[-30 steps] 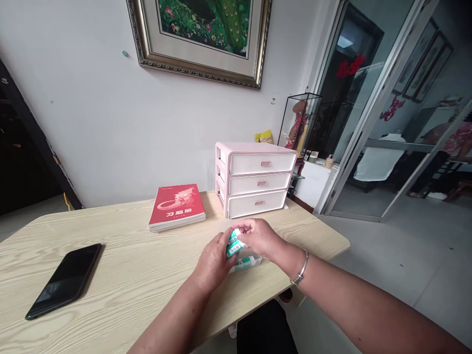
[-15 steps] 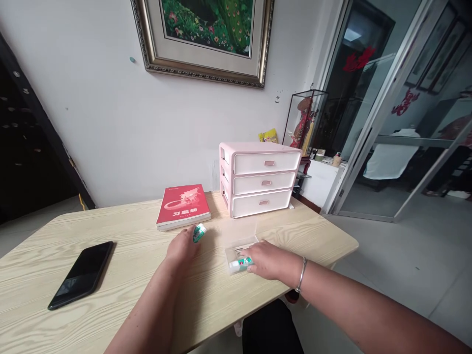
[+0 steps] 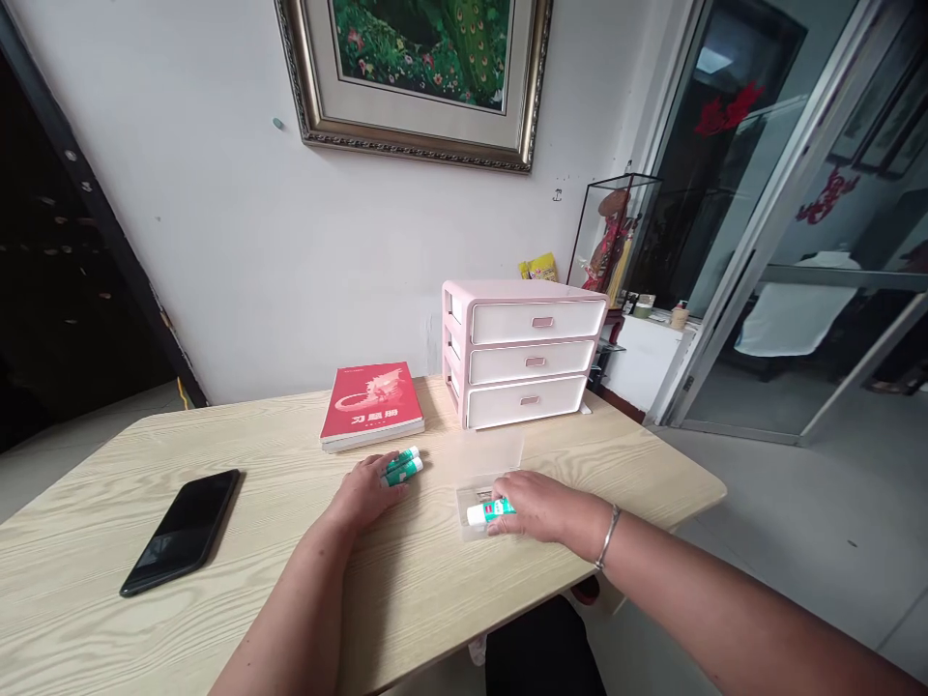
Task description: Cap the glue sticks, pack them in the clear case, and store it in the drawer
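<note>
My left hand (image 3: 364,495) rests low over the table in front of the book. Its thumb and fingers close round two green-and-white glue sticks (image 3: 403,472), which lie side by side with their white ends pointing right. My right hand (image 3: 533,505) pinches another glue stick (image 3: 493,510) with a white cap, in or just over a small clear plastic box (image 3: 464,532). The see-through lid (image 3: 493,450) of that box is folded back towards the drawers. My right fingers hide part of what is inside the box.
A red book (image 3: 373,398) lies near the wall. Right of it stands a pink-and-white three-drawer organizer (image 3: 533,362). A black phone (image 3: 181,532) lies on the left of the wooden table (image 3: 275,619). The table's right edge borders open floor and a glass door (image 3: 768,242).
My left hand's sticks have turned from a raised tilt to lying lower, and two now show. My right hand has stayed at the box. The whole view has shifted slightly.
</note>
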`<state>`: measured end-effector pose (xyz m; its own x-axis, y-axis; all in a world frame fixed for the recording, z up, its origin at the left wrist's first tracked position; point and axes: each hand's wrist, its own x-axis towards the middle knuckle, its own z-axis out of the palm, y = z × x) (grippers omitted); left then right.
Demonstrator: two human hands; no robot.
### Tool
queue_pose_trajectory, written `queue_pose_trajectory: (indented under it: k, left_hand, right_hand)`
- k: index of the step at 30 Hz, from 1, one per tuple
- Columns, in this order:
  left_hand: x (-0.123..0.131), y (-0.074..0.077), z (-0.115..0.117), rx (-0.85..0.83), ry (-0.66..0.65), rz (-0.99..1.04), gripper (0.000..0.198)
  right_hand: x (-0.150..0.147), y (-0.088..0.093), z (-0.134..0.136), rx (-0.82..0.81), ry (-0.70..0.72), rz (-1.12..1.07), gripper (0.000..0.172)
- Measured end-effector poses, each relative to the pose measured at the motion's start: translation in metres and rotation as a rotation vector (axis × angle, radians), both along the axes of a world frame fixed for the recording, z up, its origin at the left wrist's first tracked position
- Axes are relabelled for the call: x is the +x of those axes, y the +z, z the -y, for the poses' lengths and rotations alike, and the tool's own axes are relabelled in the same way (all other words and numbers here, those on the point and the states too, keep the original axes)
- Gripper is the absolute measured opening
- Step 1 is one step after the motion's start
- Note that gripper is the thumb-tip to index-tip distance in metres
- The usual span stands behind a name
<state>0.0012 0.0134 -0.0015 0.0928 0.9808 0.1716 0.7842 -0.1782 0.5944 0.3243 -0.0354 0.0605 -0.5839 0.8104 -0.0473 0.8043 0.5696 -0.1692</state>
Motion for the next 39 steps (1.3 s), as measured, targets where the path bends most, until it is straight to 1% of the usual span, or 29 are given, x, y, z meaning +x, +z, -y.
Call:
queue_pose_trajectory:
  k: [3,5,7,9,12,13,14,17,20,22,24,26,28,29,31,32,35,37,39]
  left_hand:
    - [-0.001,0.0,0.002,-0.002,-0.016,0.143,0.069]
    - [0.0,0.002,0.003,-0.014,-0.018,0.232,0.07]
    - [0.0,0.004,0.005,-0.037,-0.013,0.311,0.069]
    - [0.0,0.008,0.007,-0.057,-0.003,0.383,0.069]
    - [-0.003,0.013,0.012,-0.076,0.018,0.46,0.073]
    - [-0.005,0.015,0.014,-0.083,0.023,0.473,0.073]
    - [-0.006,0.016,0.015,-0.088,0.026,0.481,0.073]
    - [-0.007,0.018,0.017,-0.101,0.012,0.481,0.071]
    - [-0.004,0.016,0.015,-0.113,-0.03,0.468,0.071]
    - [-0.002,0.012,0.013,-0.116,-0.041,0.451,0.073]
    - [-0.001,0.008,0.011,-0.114,-0.033,0.437,0.077]
    - [-0.002,0.004,0.01,-0.081,-0.04,0.386,0.082]
    - [-0.002,0.002,0.01,-0.018,-0.069,0.267,0.085]
    - [-0.001,0.002,0.01,0.007,-0.081,0.185,0.084]
    - [0.002,0.003,0.011,0.022,-0.08,0.046,0.085]
    - [0.004,0.003,0.012,0.014,-0.069,0.002,0.085]
    - [0.008,0.005,0.013,0.001,-0.036,-0.039,0.081]
    - [0.009,0.006,0.014,-0.001,-0.026,-0.04,0.076]
    - [0.007,0.007,0.015,-0.003,-0.023,-0.024,0.073]
  right_hand:
    - [-0.001,0.01,-0.001,-0.005,-0.058,-0.107,0.03]
    - [-0.011,0.019,0.003,0.061,-0.079,-0.178,0.024]
    - [-0.029,0.025,0.01,0.162,-0.037,-0.21,0.02]
    - [-0.054,0.025,0.017,0.28,0.075,-0.191,0.018]
    - [-0.096,0.01,0.019,0.422,0.255,-0.136,0.012]
    - [-0.11,0.002,0.017,0.444,0.296,-0.113,0.01]
    - [-0.122,-0.006,0.013,0.46,0.304,-0.087,0.009]
    - [-0.151,-0.025,-0.001,0.433,0.228,-0.026,0.008]
    - [-0.162,-0.031,-0.005,0.407,0.134,-0.018,0.013]
    - [-0.157,-0.029,0.003,0.422,0.092,-0.048,0.016]
    - [-0.145,-0.028,0.017,0.459,0.072,-0.116,0.021]
    - [-0.126,-0.029,0.033,0.502,0.033,-0.207,0.028]
    - [-0.101,-0.037,0.043,0.534,-0.058,-0.271,0.035]
    - [-0.088,-0.042,0.044,0.539,-0.104,-0.283,0.032]
    - [-0.06,-0.053,0.041,0.534,-0.172,-0.278,0.013]
    - [-0.046,-0.058,0.037,0.53,-0.203,-0.262,0.008]
    - [-0.006,-0.068,0.02,0.562,-0.266,-0.247,0.019]
    - [0.015,-0.067,0.01,0.589,-0.286,-0.242,0.02]
    - [0.029,-0.063,0.005,0.606,-0.313,-0.229,0.021]
